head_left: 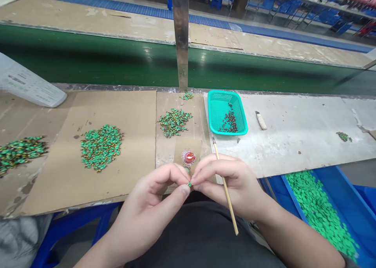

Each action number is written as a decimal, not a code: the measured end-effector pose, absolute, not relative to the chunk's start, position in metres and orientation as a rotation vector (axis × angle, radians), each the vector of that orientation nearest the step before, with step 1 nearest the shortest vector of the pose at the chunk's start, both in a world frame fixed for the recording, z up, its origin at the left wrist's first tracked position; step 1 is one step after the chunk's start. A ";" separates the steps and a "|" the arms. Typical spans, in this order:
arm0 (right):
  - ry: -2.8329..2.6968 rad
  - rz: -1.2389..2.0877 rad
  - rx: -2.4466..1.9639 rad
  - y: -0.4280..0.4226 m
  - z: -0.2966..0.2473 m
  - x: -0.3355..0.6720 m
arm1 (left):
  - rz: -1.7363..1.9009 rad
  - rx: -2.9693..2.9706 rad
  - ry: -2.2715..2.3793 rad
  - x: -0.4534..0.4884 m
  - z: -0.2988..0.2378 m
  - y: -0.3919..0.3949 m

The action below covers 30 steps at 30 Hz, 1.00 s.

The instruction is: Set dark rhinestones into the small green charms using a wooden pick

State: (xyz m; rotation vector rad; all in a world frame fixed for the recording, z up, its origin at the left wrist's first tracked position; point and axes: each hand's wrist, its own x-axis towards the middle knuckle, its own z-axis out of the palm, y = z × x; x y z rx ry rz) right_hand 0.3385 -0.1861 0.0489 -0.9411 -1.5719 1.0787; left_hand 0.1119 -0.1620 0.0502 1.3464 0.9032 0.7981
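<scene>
Now our left hand (149, 209) and right hand (235, 186) pinch a small green piece (190, 184).
The right also grips a wooden stick (234, 221), just above the cardboard (135, 142), near a red dish (188, 157) and green piles (101, 147).

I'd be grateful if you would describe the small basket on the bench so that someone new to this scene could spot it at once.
Find the green conveyor belt, then the bench along its near edge, topped with cardboard and a pale board. Just right of the metal upright, at the board's far left corner, sits a turquoise plastic basket. It is the only basket there, holding dark pieces, unlike the green piles lying loose on the cardboard.
</scene>
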 end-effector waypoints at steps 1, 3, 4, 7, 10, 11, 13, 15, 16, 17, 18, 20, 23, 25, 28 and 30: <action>-1.544 1.105 -0.954 -0.186 0.049 0.339 | 0.811 1.342 0.906 0.112 0.050 -0.163; -1.465 1.146 -0.995 -0.187 0.050 0.340 | 0.837 1.348 0.920 0.111 0.047 -0.165; -1.429 1.159 -1.019 -0.188 0.051 0.340 | 0.851 1.359 0.926 0.110 0.046 -0.167; -1.424 1.158 -1.073 -0.190 0.052 0.340 | 0.896 1.438 0.919 0.105 0.040 -0.171; -1.481 1.120 -1.082 -0.192 0.051 0.338 | 0.901 1.581 0.909 0.099 0.037 -0.175; -1.487 1.107 -1.076 -0.192 0.051 0.338 | 0.897 1.629 0.910 0.098 0.037 -0.175; -1.488 1.098 -1.061 -0.192 0.050 0.336 | 0.900 1.711 0.909 0.096 0.037 -0.176; -1.487 1.102 -1.057 -0.193 0.050 0.335 | 0.910 1.775 0.905 0.096 0.037 -0.177; -1.488 1.106 -1.056 -0.193 0.050 0.334 | 0.911 1.801 0.901 0.096 0.037 -0.177; -1.488 1.106 -1.054 -0.194 0.050 0.333 | 0.910 1.824 0.899 0.096 0.037 -0.177; -1.488 1.104 -1.052 -0.194 0.050 0.332 | 0.909 1.842 0.897 0.096 0.037 -0.177; -1.489 1.097 -1.037 -0.194 0.049 0.331 | 0.904 1.871 0.898 0.095 0.038 -0.177; -1.491 1.097 -1.021 -0.195 0.047 0.330 | 0.900 1.920 0.888 0.096 0.039 -0.176; -1.501 1.092 -1.022 -0.196 0.046 0.329 | 0.897 1.948 0.878 0.096 0.041 -0.175; -1.527 1.067 -1.042 -0.196 0.043 0.330 | 0.886 1.980 0.864 0.097 0.043 -0.174; -1.537 1.050 -1.047 -0.196 0.042 0.331 | 0.873 1.995 0.852 0.097 0.045 -0.173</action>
